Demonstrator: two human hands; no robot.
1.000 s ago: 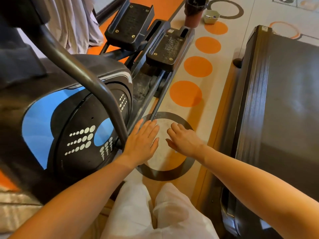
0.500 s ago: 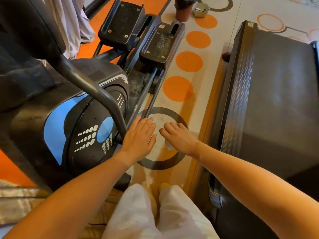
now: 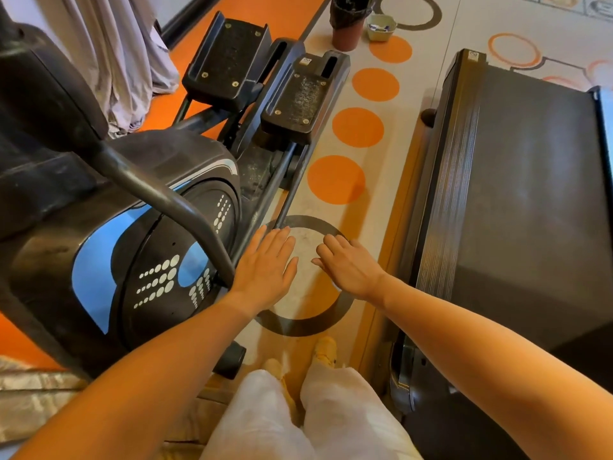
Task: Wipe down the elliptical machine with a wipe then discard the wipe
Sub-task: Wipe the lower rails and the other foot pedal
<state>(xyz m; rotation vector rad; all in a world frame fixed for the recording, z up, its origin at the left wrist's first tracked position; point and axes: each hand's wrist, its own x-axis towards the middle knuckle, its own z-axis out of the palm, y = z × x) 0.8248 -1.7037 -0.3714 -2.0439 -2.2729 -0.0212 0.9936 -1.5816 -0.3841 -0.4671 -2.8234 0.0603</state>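
Change: both hands sit much as before; view shifted slightly.
Left hand: flat, fingers straight, empty, beside elliptical.
Right hand: fingers relaxed, empty.
Wipe: not visible.

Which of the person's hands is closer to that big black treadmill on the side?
The right hand. It hovers over the grey floor ring, on the side next to the treadmill. The left hand is farther off, beside the elliptical machine, near its curved bar.
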